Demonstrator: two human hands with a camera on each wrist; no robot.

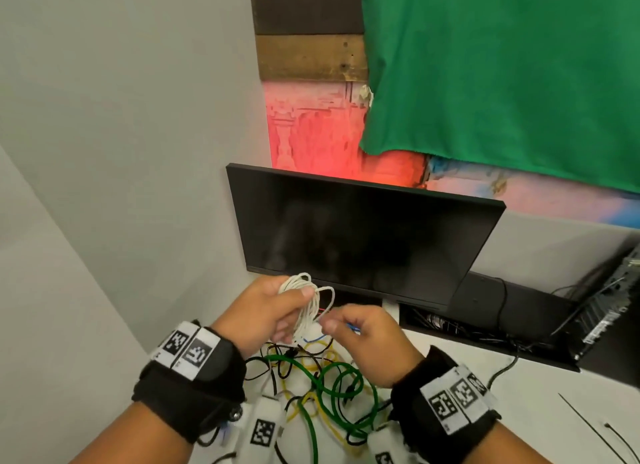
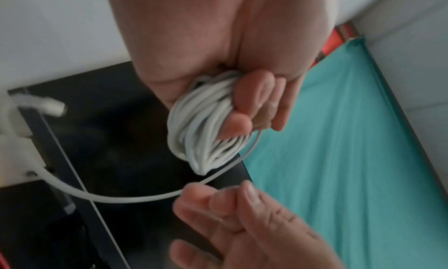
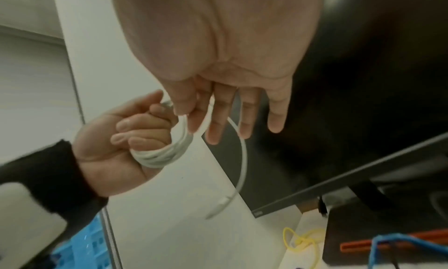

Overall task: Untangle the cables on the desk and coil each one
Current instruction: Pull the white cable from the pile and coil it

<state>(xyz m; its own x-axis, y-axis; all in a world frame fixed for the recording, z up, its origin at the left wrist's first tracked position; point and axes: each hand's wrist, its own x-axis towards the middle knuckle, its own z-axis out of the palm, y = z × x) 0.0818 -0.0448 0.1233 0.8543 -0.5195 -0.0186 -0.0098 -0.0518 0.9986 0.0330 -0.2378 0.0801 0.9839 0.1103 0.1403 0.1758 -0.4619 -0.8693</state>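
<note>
Gripping a tight bundle of white cable [image 1: 306, 304] above the desk [image 1: 540, 411], the person's left hand [image 1: 266, 308] has its fingers [image 2: 257, 93] curled round the loops, thumb pressed on top, in front of a dark monitor [image 1: 363, 235]. Just to the right, the right hand [image 1: 370, 342] pinches the cable's loose strand between thumb and forefinger, its other fingers [image 3: 276, 116] hanging straight. In the right wrist view that strand arcs down from the pinch and ends in a white plug [image 3: 219, 206] hanging free in the air. Below both hands, on the near part of the white desk, a tangle of green cable [image 1: 332, 387], yellow cable [image 1: 311, 408] and thin black cable [image 1: 263, 366] lies knotted together; a blue cable [image 1: 313, 339] shows just beneath the bundle. Black wrist straps carrying printed square markers wrap both forearms. Behind the monitor, a green cloth [image 1: 502, 76] hangs on the far wall, partly covering a red and pink picture [image 1: 311, 134]. Black cable ties [image 1: 616, 436] lie on the desk at the near right.
</note>
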